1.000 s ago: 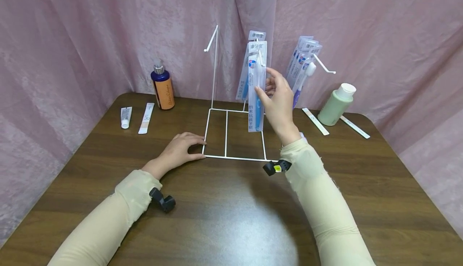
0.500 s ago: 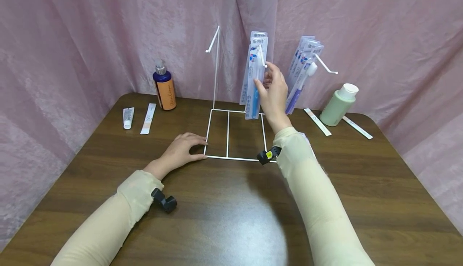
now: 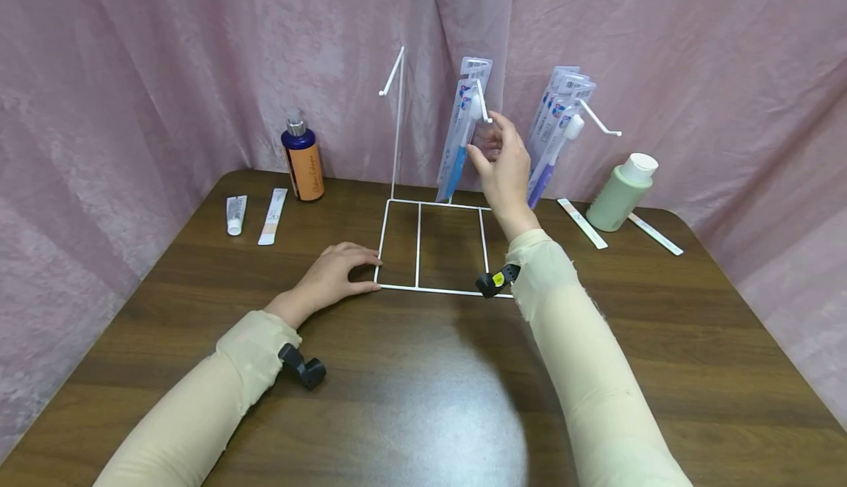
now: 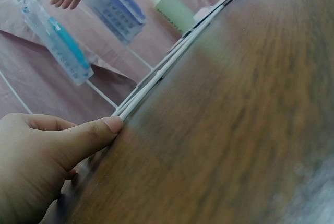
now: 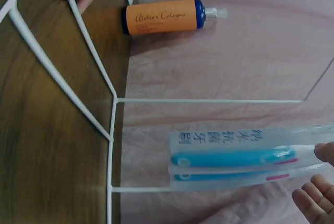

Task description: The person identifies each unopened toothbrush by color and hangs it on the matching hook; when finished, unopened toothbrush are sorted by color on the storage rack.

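Note:
A white wire rack [image 3: 430, 290] stands on the brown table with three hooks. Two packaged blue toothbrushes [image 3: 459, 134] hang from the middle hook [image 3: 483, 104]; the right wrist view shows these packs [image 5: 245, 158] side on. My right hand [image 3: 499, 156] hovers just right of them, fingers spread and holding nothing. Its fingertips [image 5: 313, 198] are apart from the packs. My left hand [image 3: 334, 274] rests flat on the table, and its thumb [image 4: 78, 135] touches the rack's front left corner. Several purple toothbrush packs [image 3: 552, 126] hang on the right hook. The left hook [image 3: 390, 75] is bare.
A blue and orange bottle [image 3: 302, 160], a small tube [image 3: 232, 215] and a sachet [image 3: 272, 216] lie at the back left. A green bottle [image 3: 622, 191] and two white strips [image 3: 581, 223] sit at the back right. Pink curtain surrounds the table.
My right hand lifted a blue toothbrush pack up and back onto the middle hook and let go of it. The left hand stayed put.

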Available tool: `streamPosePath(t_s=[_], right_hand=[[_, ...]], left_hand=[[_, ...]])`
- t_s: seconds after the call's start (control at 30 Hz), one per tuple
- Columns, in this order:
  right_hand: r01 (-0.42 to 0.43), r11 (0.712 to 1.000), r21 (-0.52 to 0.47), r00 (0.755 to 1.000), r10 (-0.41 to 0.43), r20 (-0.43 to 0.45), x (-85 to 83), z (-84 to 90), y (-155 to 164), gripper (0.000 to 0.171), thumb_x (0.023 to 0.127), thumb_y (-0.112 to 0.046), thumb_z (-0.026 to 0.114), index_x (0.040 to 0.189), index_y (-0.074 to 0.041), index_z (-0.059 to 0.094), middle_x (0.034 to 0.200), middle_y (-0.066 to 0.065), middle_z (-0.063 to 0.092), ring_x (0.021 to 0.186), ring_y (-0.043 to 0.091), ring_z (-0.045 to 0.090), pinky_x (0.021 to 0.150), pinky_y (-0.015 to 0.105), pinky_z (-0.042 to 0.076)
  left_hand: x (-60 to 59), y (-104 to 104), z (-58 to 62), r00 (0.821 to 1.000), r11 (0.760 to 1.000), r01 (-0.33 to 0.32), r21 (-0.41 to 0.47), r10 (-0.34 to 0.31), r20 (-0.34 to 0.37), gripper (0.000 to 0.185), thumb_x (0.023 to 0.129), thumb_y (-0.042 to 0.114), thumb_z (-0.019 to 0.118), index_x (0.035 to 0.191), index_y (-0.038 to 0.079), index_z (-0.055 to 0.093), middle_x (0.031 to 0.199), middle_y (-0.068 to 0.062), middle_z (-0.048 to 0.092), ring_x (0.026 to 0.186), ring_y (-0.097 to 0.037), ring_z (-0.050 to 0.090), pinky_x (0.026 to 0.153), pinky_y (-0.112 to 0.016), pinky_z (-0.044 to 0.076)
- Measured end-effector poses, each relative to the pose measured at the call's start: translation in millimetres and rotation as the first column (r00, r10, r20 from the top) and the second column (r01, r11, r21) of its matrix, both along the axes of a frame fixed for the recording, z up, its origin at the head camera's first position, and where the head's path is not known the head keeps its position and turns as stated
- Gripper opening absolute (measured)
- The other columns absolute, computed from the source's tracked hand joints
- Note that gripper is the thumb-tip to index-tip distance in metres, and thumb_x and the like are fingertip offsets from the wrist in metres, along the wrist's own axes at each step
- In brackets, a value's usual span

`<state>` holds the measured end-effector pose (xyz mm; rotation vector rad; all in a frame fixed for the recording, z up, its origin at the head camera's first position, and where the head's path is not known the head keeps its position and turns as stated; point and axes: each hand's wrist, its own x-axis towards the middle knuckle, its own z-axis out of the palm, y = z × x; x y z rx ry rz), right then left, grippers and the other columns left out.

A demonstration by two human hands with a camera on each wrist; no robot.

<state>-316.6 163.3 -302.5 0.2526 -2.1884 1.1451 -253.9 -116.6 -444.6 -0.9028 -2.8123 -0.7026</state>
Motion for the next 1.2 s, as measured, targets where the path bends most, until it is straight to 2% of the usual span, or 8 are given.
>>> streamPosePath(t_s=[0.33, 0.47, 0.63, 0.73, 0.9, 1.2], right_hand=[[-0.076, 0.989, 0.128, 0.992, 0.062, 0.109, 25.4, 12.7, 26.7, 0.054, 0.085, -0.009, 0.072, 0.134, -0.004, 0.05, 0.111, 0.02, 0.065, 0.096, 0.033, 0.067, 0.085, 0.039, 0.055], [-0.106, 0.98, 0.167, 0.98, 0.074, 0.183, 36.7, 17.4, 38.9, 0.053, 0.086, -0.01, 0.071, 0.135, -0.006, 0.05, 0.111, 0.018, 0.067, 0.098, 0.03, 0.067, 0.081, 0.032, 0.054], [-0.137, 0.961, 0.24, 0.961, 0.07, 0.266, 50.8, 19.7, 54.2, 0.051, 0.088, -0.015, 0.07, 0.135, -0.007, 0.051, 0.111, 0.017, 0.066, 0.099, 0.029, 0.067, 0.071, 0.019, 0.045], [-0.152, 0.944, 0.293, 0.955, 0.064, 0.288, 59.6, 20.0, 63.3, 0.051, 0.088, -0.016, 0.07, 0.134, -0.007, 0.051, 0.111, 0.017, 0.067, 0.098, 0.03, 0.067, 0.073, 0.025, 0.047], [-0.171, 0.917, 0.36, 0.949, 0.055, 0.311, 71.6, 17.5, 78.6, 0.05, 0.087, -0.015, 0.07, 0.133, -0.004, 0.052, 0.108, 0.02, 0.068, 0.095, 0.033, 0.068, 0.08, 0.04, 0.05], [-0.172, 0.891, 0.42, 0.93, 0.007, 0.367, 97.3, 9.8, 106.5, 0.051, 0.087, -0.016, 0.07, 0.133, -0.004, 0.053, 0.105, 0.017, 0.066, 0.096, 0.033, 0.066, 0.082, 0.044, 0.048]], left_hand=[[-2.4, -2.9, 0.8, 1.0, 1.0, 0.001, -0.011, -0.001, -0.003, 0.045, 0.082, 0.041, 0.074, 0.119, 0.015, 0.067, 0.134, -0.005, 0.061, 0.126, -0.028, 0.05, 0.106, -0.051, 0.035], [-3.5, -3.2, 0.9, 1.0, 1.0, 0.004, -0.009, -0.004, -0.004, 0.045, 0.082, 0.04, 0.074, 0.119, 0.015, 0.067, 0.133, -0.006, 0.061, 0.126, -0.029, 0.05, 0.106, -0.051, 0.036], [-3.0, -3.6, 0.4, 1.0, 1.0, 0.002, -0.006, -0.002, -0.003, 0.045, 0.082, 0.039, 0.074, 0.119, 0.015, 0.068, 0.133, -0.005, 0.062, 0.125, -0.028, 0.05, 0.106, -0.052, 0.036], [-2.9, -3.8, -0.6, 1.0, 1.0, 0.002, -0.004, -0.002, -0.003, 0.044, 0.082, 0.039, 0.075, 0.118, 0.016, 0.068, 0.133, -0.005, 0.062, 0.125, -0.028, 0.051, 0.106, -0.052, 0.036], [-3.6, -3.7, -2.1, 1.0, 1.0, 0.002, -0.004, -0.002, 0.001, 0.044, 0.082, 0.039, 0.075, 0.119, 0.017, 0.068, 0.133, -0.005, 0.062, 0.125, -0.028, 0.05, 0.106, -0.052, 0.035], [-1.9, -1.6, -2.5, 1.0, 1.0, 0.006, 0.013, -0.006, -0.002, 0.043, 0.081, 0.038, 0.076, 0.118, 0.017, 0.068, 0.132, -0.005, 0.062, 0.124, -0.028, 0.051, 0.106, -0.052, 0.036]])
